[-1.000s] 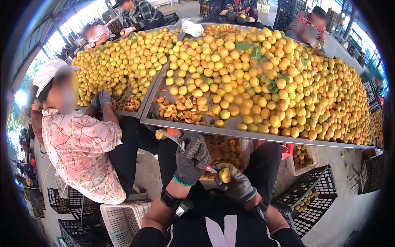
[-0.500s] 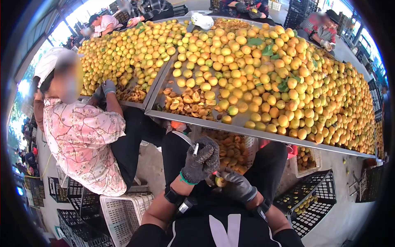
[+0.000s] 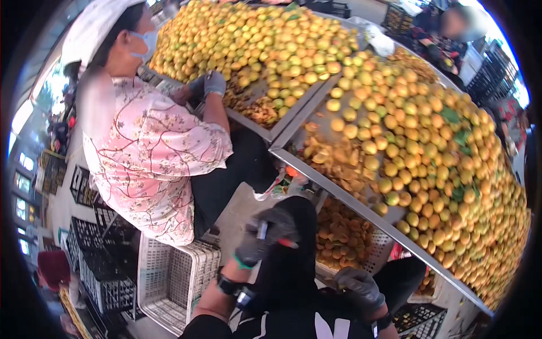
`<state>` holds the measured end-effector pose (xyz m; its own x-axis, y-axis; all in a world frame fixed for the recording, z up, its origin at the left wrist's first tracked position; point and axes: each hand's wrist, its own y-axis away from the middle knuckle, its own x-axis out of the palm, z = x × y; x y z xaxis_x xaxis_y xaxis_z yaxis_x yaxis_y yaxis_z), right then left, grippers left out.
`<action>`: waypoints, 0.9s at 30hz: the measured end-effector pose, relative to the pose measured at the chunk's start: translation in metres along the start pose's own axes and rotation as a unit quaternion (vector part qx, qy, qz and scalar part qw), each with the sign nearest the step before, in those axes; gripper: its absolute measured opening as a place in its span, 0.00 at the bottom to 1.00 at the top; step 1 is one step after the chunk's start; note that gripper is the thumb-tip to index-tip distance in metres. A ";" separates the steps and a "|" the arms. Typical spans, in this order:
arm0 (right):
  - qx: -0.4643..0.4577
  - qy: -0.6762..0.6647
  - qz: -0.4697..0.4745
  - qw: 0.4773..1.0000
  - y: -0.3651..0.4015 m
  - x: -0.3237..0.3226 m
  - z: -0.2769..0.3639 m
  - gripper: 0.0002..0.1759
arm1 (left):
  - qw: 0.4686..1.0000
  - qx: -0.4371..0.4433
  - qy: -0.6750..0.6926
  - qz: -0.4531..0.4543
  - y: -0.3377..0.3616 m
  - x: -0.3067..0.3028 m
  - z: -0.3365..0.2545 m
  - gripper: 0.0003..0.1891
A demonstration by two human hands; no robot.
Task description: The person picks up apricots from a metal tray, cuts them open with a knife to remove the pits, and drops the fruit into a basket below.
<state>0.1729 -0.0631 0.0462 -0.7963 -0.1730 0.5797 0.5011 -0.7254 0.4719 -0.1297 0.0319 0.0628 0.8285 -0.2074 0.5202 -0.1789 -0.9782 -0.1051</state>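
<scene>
My left hand (image 3: 265,234), in a dark grey knit glove, is raised over my lap and blurred by motion. Its fingers are closed round a small slim tool (image 3: 262,229) with a silvery end and a red part. Lower and to the right, my right hand (image 3: 359,287) wears a grey coated glove with the fingers curled in. Whatever it may hold is hidden. Between the hands and the table edge, a crate (image 3: 383,250) under the table holds split apricots (image 3: 341,234). Whole apricots (image 3: 418,135) are heaped on the metal table (image 3: 361,205), with cut halves (image 3: 333,161) near its corner.
On the left sits a co-worker in a pink floral shirt (image 3: 164,141), gloved hands (image 3: 214,83) at the neighbouring table section. A white plastic crate (image 3: 148,282) stands by my left side, with black crates (image 3: 101,254) beyond. Another person (image 3: 435,39) works across the table.
The view has swung left, bringing the co-worker closer. My hands have moved apart; the apricot that was in my right hand is no longer visible.
</scene>
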 end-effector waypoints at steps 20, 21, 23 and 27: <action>0.050 0.194 0.079 0.976 -0.082 0.014 0.052 0.17 | 0.982 -0.107 -0.104 0.111 -0.064 -0.012 0.009 0.19; 0.050 0.193 0.075 0.977 -0.086 0.018 0.052 0.17 | 0.958 -0.105 -0.242 0.108 -0.062 -0.027 0.001 0.21; 0.038 0.112 0.004 0.993 -0.097 0.031 0.048 0.19 | 0.961 -0.126 -0.188 0.160 -0.057 -0.050 0.008 0.23; 0.124 0.131 0.030 0.983 -0.112 0.040 0.056 0.16 | 0.967 -0.125 -0.113 0.192 -0.059 -0.072 0.003 0.27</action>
<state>0.1039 0.0488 0.0542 -0.8061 -0.3996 0.4364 0.5916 -0.5296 0.6079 -0.1773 0.1042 0.0289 0.7651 -0.5792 0.2815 -0.5961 -0.8023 -0.0306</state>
